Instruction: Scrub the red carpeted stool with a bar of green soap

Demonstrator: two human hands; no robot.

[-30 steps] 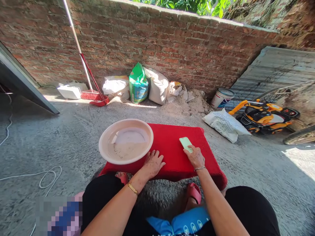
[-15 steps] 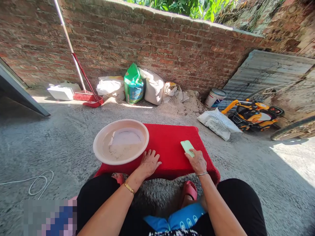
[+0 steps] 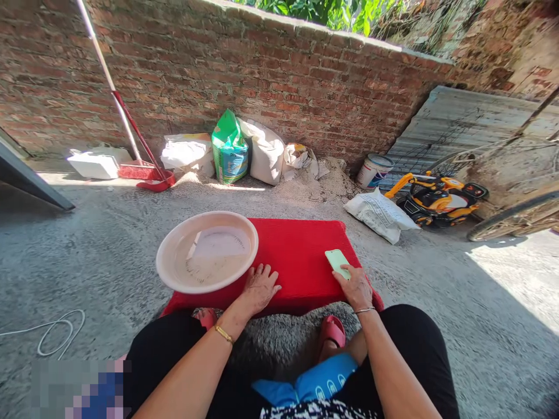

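Observation:
A light green phone [image 3: 338,264] is at the right side of a low table covered with red cloth [image 3: 297,241]. My right hand [image 3: 356,285] is closed on the near end of the phone, thumb on one side and fingers at the other. On the table's left part stands a wide pale pink basin [image 3: 163,265] holding some clear water. Close to the basin's right rim, my left hand [image 3: 261,288] rests on the red cloth with its fingers spread and nothing in them.
Along the brick wall [image 3: 283,75] are a green bag [image 3: 229,148], a white sack [image 3: 266,151], a red dustpan [image 3: 156,181] and a bucket [image 3: 374,171]. A toy excavator [image 3: 441,198] stands at right. A white cable [image 3: 65,326] lies on the floor at left.
The view has turned slightly to the right. My right hand and the phone have moved a little toward the table's right edge. My left hand stays on the cloth.

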